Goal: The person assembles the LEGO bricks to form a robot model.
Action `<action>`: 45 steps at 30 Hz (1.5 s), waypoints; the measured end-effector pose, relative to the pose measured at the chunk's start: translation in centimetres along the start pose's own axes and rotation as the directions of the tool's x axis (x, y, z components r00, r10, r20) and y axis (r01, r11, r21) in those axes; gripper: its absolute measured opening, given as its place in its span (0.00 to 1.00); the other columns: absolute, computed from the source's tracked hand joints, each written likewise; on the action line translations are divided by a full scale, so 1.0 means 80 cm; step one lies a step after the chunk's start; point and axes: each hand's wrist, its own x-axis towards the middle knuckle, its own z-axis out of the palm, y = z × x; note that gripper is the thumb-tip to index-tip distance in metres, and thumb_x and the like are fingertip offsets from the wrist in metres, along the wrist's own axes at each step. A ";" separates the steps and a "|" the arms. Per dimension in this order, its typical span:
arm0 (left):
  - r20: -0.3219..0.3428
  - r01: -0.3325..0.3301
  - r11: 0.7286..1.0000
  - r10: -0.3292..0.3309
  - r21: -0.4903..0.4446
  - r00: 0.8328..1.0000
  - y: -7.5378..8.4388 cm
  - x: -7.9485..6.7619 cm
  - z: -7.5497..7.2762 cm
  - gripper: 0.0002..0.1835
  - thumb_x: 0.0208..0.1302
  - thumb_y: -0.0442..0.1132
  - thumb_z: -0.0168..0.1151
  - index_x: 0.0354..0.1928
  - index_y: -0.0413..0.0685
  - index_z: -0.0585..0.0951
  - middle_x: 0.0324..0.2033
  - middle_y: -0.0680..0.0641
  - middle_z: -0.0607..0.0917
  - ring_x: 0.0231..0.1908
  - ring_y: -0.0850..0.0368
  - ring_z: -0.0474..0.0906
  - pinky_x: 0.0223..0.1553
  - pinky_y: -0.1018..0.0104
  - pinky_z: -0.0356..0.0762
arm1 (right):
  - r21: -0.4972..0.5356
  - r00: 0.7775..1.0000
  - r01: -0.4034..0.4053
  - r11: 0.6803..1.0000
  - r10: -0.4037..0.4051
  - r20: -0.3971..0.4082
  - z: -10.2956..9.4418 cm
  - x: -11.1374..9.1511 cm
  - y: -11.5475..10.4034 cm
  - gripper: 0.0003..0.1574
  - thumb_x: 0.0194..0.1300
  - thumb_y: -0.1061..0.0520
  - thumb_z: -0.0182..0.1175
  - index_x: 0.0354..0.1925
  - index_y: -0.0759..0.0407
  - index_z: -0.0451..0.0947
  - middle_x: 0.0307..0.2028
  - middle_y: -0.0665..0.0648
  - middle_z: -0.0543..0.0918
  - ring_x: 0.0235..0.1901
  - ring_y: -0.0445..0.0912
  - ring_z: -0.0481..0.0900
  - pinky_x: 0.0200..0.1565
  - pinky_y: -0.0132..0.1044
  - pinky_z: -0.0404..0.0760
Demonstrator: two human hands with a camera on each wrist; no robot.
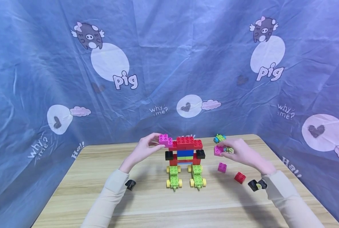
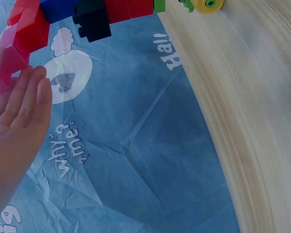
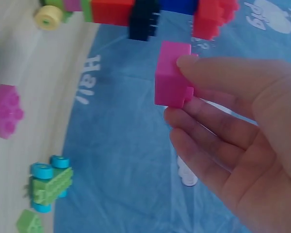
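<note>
A toy figure of building bricks stands mid-table on green wheeled bases, with red, blue and black bricks above. My left hand pinches magenta bricks at the figure's upper left, between thumb and fingers. These meet the end of a red brick in the left wrist view. To the right of the figure, my right hand holds a single magenta brick by thumb and fingertips, raised and apart from the figure.
On the table, right of the figure, lie a loose magenta brick and a red brick. A green piece with blue wheels sits near the back edge. Behind it hangs a blue printed cloth.
</note>
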 end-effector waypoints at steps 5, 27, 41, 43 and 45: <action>-0.002 0.003 1.000 -0.003 0.007 1.000 0.000 -0.001 0.000 0.21 0.58 0.47 0.65 0.53 0.50 0.76 0.45 0.48 0.84 0.44 0.57 0.82 0.46 0.69 0.82 | -0.016 1.000 -0.003 1.000 0.003 -0.014 -0.009 0.012 -0.003 0.18 0.48 0.60 0.71 0.41 0.58 0.81 0.34 0.51 0.86 0.31 0.39 0.81 0.34 0.32 0.83; -0.011 -0.006 1.000 0.006 -0.024 1.000 0.003 -0.001 0.000 0.21 0.58 0.44 0.66 0.52 0.47 0.76 0.45 0.47 0.84 0.43 0.55 0.82 0.50 0.60 0.81 | 0.066 0.999 -0.015 0.998 0.012 0.053 -0.030 0.058 -0.027 0.20 0.54 0.56 0.69 0.47 0.54 0.80 0.41 0.50 0.86 0.38 0.41 0.83 0.40 0.34 0.84; -0.009 -0.001 1.000 0.001 -0.022 1.000 -0.003 0.001 0.002 0.21 0.57 0.45 0.66 0.52 0.47 0.76 0.44 0.47 0.84 0.42 0.57 0.82 0.49 0.60 0.81 | 0.096 0.999 0.030 0.995 -0.034 0.043 -0.020 0.070 -0.027 0.19 0.54 0.58 0.68 0.46 0.56 0.80 0.39 0.50 0.85 0.34 0.36 0.79 0.35 0.28 0.81; -0.009 -0.001 1.000 0.001 -0.022 1.000 -0.003 0.001 0.002 0.21 0.57 0.44 0.66 0.52 0.48 0.76 0.44 0.47 0.84 0.42 0.56 0.82 0.49 0.59 0.81 | 0.104 0.998 0.023 0.994 -0.029 0.048 -0.019 0.070 -0.027 0.19 0.54 0.57 0.68 0.46 0.55 0.80 0.39 0.49 0.85 0.35 0.36 0.80 0.35 0.28 0.81; -0.009 -0.001 1.000 0.001 -0.023 1.000 -0.003 0.001 0.001 0.21 0.57 0.44 0.66 0.52 0.48 0.76 0.44 0.47 0.84 0.42 0.56 0.82 0.49 0.58 0.81 | 0.110 0.998 0.014 0.994 -0.021 0.060 -0.018 0.071 -0.027 0.20 0.54 0.57 0.68 0.47 0.55 0.80 0.40 0.49 0.85 0.36 0.37 0.80 0.37 0.28 0.82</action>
